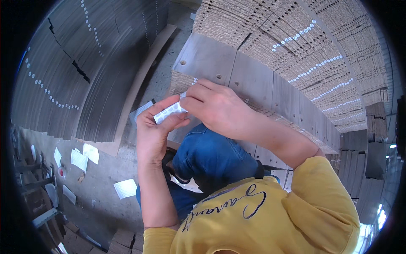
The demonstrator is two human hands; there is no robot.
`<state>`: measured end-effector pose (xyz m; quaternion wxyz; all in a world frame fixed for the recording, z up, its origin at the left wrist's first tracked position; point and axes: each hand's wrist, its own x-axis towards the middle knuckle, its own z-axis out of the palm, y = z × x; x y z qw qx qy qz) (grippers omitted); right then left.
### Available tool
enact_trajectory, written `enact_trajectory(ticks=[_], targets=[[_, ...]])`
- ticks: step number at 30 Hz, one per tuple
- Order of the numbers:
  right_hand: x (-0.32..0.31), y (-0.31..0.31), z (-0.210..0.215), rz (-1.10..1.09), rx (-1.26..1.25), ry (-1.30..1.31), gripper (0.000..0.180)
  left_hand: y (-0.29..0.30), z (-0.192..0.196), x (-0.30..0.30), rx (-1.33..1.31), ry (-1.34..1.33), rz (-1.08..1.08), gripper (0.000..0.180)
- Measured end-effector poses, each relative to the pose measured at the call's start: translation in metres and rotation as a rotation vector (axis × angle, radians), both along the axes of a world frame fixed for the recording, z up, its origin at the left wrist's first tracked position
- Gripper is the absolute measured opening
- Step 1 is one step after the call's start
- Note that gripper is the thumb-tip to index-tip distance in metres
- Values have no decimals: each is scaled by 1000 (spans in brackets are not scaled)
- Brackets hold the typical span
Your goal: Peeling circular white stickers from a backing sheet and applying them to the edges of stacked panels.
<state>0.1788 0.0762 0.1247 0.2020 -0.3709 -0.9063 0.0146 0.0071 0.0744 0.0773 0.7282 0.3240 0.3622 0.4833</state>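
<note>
In my left hand [154,127] a small folded sheet of round stickers [169,113] is held between the thumb and fingers. My right hand [215,106] is closed at the sheet's upper right end, its fingertips bent inward; what lies between them is hidden. Just beyond and under the right hand stands a low stack of wood-grain boards [207,53] with drilled holes. A few white round stickers [195,80] show on its chipboard edge, beside the right fingers. Another white sheet [141,111] lies behind my left fingers.
Tall stacks of chipboard panels [262,25] with rows of round white stickers rise at the right. Dark stacked panels [55,84] fill the left. Several loose white sheets [125,189] lie on the concrete floor [105,211]. My bent knee [211,148] is below my hands.
</note>
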Motion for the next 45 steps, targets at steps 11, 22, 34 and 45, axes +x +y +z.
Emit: enact_trajectory(ticks=[11, 22, 34, 45], targets=[[168, 40, -51, -804, -273, 1640, 14, -3, 8, 3, 91, 173, 41, 39], [169, 55, -64, -853, -29, 1728, 5, -4, 10, 4, 106, 174, 28, 39], [181, 67, -74, -1113, 328, 1140, 18, -6, 9, 4, 102, 140, 2, 37], [169, 66, -75, -906, 247, 1549, 30, -10, 11, 2, 112, 147, -35, 37]])
